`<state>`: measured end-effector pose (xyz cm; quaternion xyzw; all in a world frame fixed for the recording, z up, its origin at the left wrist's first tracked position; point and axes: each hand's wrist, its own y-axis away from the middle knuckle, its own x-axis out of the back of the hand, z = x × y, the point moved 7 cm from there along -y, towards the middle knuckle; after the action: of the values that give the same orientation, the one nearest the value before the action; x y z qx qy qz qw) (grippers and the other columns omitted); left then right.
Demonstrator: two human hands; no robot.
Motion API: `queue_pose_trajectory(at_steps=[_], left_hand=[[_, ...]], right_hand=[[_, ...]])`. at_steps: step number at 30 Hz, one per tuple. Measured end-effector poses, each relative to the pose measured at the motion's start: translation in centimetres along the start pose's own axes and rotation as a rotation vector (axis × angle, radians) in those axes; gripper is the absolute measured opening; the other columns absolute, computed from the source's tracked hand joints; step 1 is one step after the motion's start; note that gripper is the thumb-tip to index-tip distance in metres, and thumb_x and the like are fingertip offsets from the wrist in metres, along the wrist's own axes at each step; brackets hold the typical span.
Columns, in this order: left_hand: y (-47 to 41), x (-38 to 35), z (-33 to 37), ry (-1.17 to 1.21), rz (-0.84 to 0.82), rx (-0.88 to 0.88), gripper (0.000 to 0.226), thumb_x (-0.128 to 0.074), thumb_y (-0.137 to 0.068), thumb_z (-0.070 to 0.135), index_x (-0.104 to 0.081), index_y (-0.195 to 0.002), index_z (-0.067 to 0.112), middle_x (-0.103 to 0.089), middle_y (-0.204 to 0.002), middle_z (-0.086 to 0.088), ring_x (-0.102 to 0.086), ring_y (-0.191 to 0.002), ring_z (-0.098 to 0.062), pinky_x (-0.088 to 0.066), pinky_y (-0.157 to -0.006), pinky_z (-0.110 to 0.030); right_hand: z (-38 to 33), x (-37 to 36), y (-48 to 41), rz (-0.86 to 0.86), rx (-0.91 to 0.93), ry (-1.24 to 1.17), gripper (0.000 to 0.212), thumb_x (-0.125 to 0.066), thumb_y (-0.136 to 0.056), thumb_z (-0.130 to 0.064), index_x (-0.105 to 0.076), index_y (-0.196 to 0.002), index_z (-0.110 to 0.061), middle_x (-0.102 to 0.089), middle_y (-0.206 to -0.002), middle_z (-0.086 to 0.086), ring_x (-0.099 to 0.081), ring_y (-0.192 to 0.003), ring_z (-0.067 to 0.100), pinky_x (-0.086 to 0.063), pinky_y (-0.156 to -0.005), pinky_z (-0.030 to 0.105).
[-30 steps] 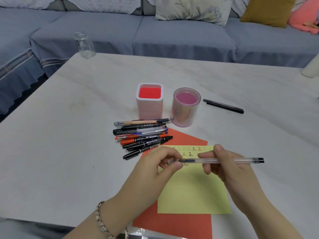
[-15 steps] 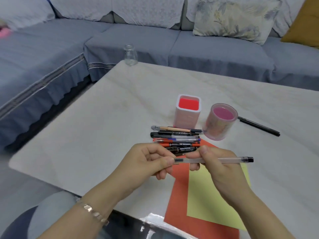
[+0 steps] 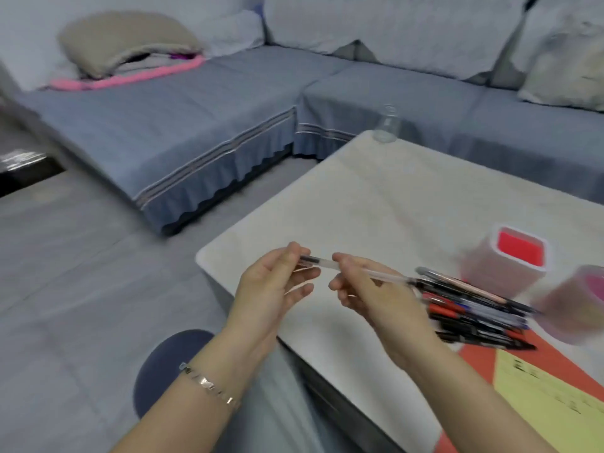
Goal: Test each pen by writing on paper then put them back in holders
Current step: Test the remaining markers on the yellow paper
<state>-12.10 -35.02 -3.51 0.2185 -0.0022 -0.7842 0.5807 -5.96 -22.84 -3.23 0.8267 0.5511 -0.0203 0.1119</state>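
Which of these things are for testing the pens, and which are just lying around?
For the job: clear pen, pile of pens, yellow paper, square holder, round holder.
Lying about: glass jar, beige cushion.

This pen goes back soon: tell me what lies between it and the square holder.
Only the pile of pens, lying flat on the table between the clear pen and the square holder. Nothing visible blocks the way above it.

Home living room: sofa (image 3: 202, 125), cushions (image 3: 565, 73).
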Motion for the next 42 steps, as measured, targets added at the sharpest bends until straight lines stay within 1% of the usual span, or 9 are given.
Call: queue_pose_trajectory(at_steps=[3, 7, 12, 18, 23, 28, 33, 36, 42], left_hand=[[0.4, 6.7, 3.3, -0.001, 0.219, -0.228, 0.015, -0.05, -0.091, 0.015, -0.061, -0.081, 0.013, -0.066, -0.066, 0.004, -0.066, -0.062, -0.009, -0.054, -0.057, -0.019], [1.5, 15.3, 5.1, -0.347, 0.454, -0.503, 0.021, -0.055, -0.09, 0.006, -0.061, -0.079, 0.023, -0.066, -0.067, 0.011, -0.063, -0.065, -0.002, -0.05, -0.063, -0.017], [0.2, 24.7, -0.7, -0.733, 0.541, -0.303, 0.012, -0.058, -0.09, 0.012, -0.064, -0.094, 0.021, -0.066, -0.093, -0.003, -0.062, -0.086, -0.015, -0.044, -0.072, -0.012], [-2.0, 29.6, -6.6, -0.89, 0.471, -0.01, 0.025, -0.058, -0.09, 0.012, -0.062, -0.114, 0.005, -0.064, -0.109, -0.009, -0.059, -0.1, -0.02, -0.04, -0.083, -0.018], [-3.2, 26.0, -4.8, -0.875, 0.396, -0.105, 0.024, -0.054, -0.092, 0.011, -0.061, -0.115, 0.006, -0.063, -0.116, -0.007, -0.057, -0.102, -0.014, -0.037, -0.084, -0.013], [-2.9, 14.7, -1.6, -0.835, 0.14, -0.248, 0.019, -0.053, -0.091, 0.011, -0.063, -0.106, 0.018, -0.065, -0.099, 0.0, -0.059, -0.087, -0.011, -0.045, -0.082, -0.019], [-1.7, 0.7, -3.1, -0.974, -0.266, -0.308, 0.018, -0.052, -0.09, 0.013, -0.064, -0.102, 0.017, -0.066, -0.092, 0.002, -0.061, -0.085, -0.014, -0.047, -0.082, -0.025], [-0.6, -6.8, -6.4, -1.151, -0.517, -0.328, 0.02, -0.048, -0.092, 0.02, -0.062, -0.106, 0.021, -0.063, -0.089, 0.007, -0.058, -0.083, -0.013, -0.046, -0.081, -0.026], [1.6, -17.7, -13.0, -1.366, -0.839, -0.325, 0.02, -0.046, -0.092, 0.021, -0.062, -0.105, 0.02, -0.065, -0.098, 0.0, -0.058, -0.091, -0.022, -0.044, -0.076, -0.029]], right_hand=[[1.4, -4.5, -1.4, -0.239, -0.092, 0.227, 0.007, -0.063, -0.084, -0.016, -0.066, -0.09, -0.019, -0.069, -0.062, -0.004, -0.057, -0.055, 0.005, -0.048, -0.059, 0.015], [3.5, -9.8, -3.1, -0.379, -0.13, 0.45, 0.012, -0.056, -0.087, -0.001, -0.065, -0.092, -0.008, -0.065, -0.068, 0.002, -0.054, -0.05, 0.003, -0.042, -0.051, 0.008], [7.2, -15.6, -4.7, -0.515, -0.115, 0.561, 0.013, -0.05, -0.088, 0.004, -0.062, -0.093, 0.0, -0.061, -0.066, 0.008, -0.052, -0.042, -0.004, -0.041, -0.047, 0.006], [11.5, -16.6, -5.6, -0.566, -0.09, 0.793, 0.022, -0.051, -0.087, -0.003, -0.061, -0.076, -0.019, -0.064, -0.069, 0.003, -0.056, -0.064, 0.011, -0.045, -0.07, 0.019], [12.1, -13.2, -5.3, -0.507, -0.12, 0.781, 0.024, -0.052, -0.086, -0.004, -0.062, -0.075, -0.022, -0.067, -0.068, -0.001, -0.061, -0.068, 0.011, -0.049, -0.084, 0.028], [9.6, -6.1, -4.3, -0.371, -0.101, 0.735, 0.017, -0.053, -0.089, -0.005, -0.065, -0.083, -0.016, -0.065, -0.066, -0.003, -0.055, -0.052, -0.006, -0.043, -0.061, 0.006], [8.6, 5.1, -1.6, -0.205, -0.156, 0.819, 0.022, -0.054, -0.088, -0.005, -0.064, -0.079, -0.022, -0.066, -0.068, -0.001, -0.058, -0.059, 0.004, -0.046, -0.07, 0.022], [8.3, 11.8, 0.9, -0.112, -0.178, 0.912, 0.025, -0.055, -0.087, -0.004, -0.063, -0.077, -0.026, -0.066, -0.067, -0.005, -0.056, -0.053, -0.006, -0.044, -0.065, 0.017], [7.0, 23.6, 6.8, 0.114, -0.268, 0.986, 0.02, -0.054, -0.087, -0.009, -0.062, -0.077, -0.025, -0.064, -0.069, -0.012, -0.059, -0.066, 0.0, -0.042, -0.065, 0.012]])
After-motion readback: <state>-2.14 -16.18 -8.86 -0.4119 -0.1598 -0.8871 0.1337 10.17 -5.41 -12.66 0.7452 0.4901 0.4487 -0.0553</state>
